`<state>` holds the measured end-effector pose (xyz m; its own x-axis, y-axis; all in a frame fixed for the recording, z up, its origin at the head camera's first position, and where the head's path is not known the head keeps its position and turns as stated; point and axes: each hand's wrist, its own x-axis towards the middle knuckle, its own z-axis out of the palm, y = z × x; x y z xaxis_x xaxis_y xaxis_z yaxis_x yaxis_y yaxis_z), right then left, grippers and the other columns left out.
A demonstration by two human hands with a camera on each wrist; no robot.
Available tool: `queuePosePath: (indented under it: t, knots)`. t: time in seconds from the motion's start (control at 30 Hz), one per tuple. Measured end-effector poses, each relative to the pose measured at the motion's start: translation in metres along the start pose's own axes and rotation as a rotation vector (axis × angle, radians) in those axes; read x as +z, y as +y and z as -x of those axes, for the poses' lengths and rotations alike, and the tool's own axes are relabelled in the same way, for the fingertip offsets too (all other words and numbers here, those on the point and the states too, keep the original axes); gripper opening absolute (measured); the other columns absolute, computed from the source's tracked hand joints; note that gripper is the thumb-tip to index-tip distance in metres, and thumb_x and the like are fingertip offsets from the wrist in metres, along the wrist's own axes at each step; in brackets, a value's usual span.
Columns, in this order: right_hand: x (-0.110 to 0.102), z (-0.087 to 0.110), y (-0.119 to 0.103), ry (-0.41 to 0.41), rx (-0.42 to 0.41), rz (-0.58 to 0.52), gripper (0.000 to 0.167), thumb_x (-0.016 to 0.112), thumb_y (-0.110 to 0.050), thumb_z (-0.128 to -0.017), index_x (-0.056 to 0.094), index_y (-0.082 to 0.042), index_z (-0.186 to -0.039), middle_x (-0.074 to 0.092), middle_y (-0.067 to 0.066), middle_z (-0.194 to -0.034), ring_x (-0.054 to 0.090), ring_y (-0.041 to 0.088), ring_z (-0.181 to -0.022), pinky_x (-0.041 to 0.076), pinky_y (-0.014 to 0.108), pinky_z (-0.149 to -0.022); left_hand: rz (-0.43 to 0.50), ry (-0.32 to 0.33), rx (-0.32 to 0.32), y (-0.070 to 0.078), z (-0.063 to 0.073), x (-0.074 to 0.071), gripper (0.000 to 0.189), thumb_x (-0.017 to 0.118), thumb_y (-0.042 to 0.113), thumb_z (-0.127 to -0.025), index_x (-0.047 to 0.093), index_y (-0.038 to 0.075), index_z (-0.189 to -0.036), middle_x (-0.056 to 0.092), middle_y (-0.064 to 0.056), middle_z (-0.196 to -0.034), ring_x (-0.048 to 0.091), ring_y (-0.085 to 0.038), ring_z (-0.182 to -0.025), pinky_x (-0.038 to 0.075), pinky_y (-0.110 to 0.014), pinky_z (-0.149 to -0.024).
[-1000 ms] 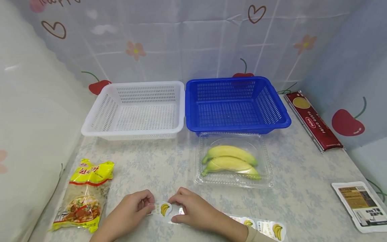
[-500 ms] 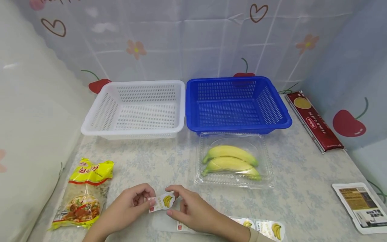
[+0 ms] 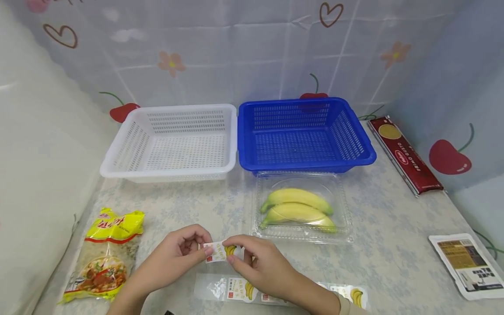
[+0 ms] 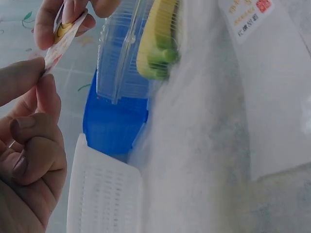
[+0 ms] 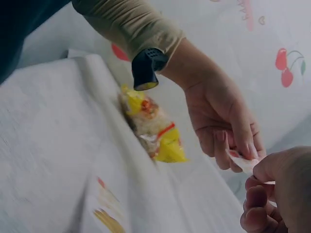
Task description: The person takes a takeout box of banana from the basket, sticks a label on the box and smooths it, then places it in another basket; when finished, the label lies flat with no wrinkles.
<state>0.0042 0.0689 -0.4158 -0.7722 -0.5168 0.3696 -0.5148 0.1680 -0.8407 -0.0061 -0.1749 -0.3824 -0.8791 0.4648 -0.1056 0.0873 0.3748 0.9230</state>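
A small white sticker point(image 3: 218, 252) with a yellow banana printed on it and a bit of red at its left end is held just above the table, between both hands at the near edge. The left hand point(image 3: 173, 258) pinches its left end with curled fingers; the right hand point(image 3: 260, 267) pinches its right end the same way. Under the hands lies a clear backing strip point(image 3: 275, 292) carrying more banana stickers.

The table point(image 3: 393, 245) wears a pale cloth with a faint blue flower pattern. From the left: a yellow noodle packet point(image 3: 105, 253), a white basket point(image 3: 173, 142) touching a blue basket point(image 3: 303, 135), a clear plastic box point(image 3: 301, 208) with two bananas point(image 3: 297, 208) just in front of the blue one, a dark red pasta box point(image 3: 405, 155), and a flat printed pouch point(image 3: 466, 264). Sheets printed with cherries, hearts and flowers wall in the back and sides.
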Motion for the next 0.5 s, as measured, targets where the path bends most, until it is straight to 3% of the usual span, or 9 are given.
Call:
queuePosePath:
  t: [0.17,0.5]
  knots:
    - [-0.025,-0.001,-0.001,0.091,0.033,0.110,0.026,0.068,-0.013,-0.094,0.064,-0.015,-0.120,0.053,-0.007,-0.064,0.041,-0.009,-0.054,0.040,0.013,-0.045,-0.054,0.053,0.019,0.016,-0.025,0.011,0.013,0.070,0.034,-0.093,0.064,0.025,-0.101,0.061,-0.001,-0.080,0.043,-0.007,-0.056,0.040,-0.025,-0.049]
    - [-0.087,-0.002,0.005,0.218,0.130,0.337,0.023,0.068,-0.014,-0.094,0.067,-0.017,-0.117,0.049,-0.010,-0.064,0.038,-0.003,-0.050,0.038,0.019,-0.044,-0.186,0.107,0.158,0.048,-0.088,0.046,0.018,0.068,0.022,-0.094,0.064,0.023,-0.112,0.061,0.010,-0.082,0.036,-0.005,-0.052,0.033,-0.022,-0.048]
